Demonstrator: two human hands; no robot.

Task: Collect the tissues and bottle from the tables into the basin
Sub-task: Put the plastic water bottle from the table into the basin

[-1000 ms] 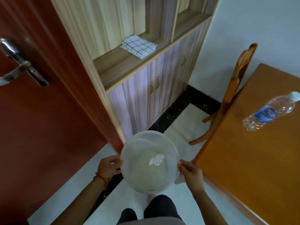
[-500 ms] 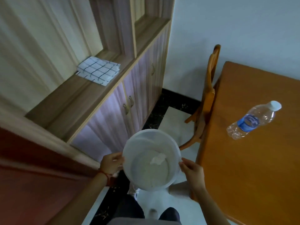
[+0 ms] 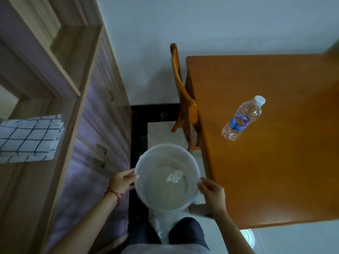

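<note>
I hold a translucent white plastic basin [image 3: 145, 163] in front of my waist, above the floor. My left hand [image 3: 122, 182] grips its left rim and my right hand [image 3: 212, 192] grips its right rim. One crumpled white tissue [image 3: 174, 176] lies inside on the bottom. A clear plastic water bottle [image 3: 241, 119] with a blue label and a white cap lies on its side on the orange wooden table [image 3: 275, 171] to my right, well beyond the basin.
A wooden chair [image 3: 183, 99] is pushed in at the table's left side, just past the basin. A wood cabinet [image 3: 102, 114] runs along the left, with a folded checked cloth [image 3: 27, 138] on its shelf. A white wall closes the far end.
My view has swung right: the red door has left the frame, and the table and bottle now sit more squarely ahead. Both hands still hold the basin with the tissue inside.
</note>
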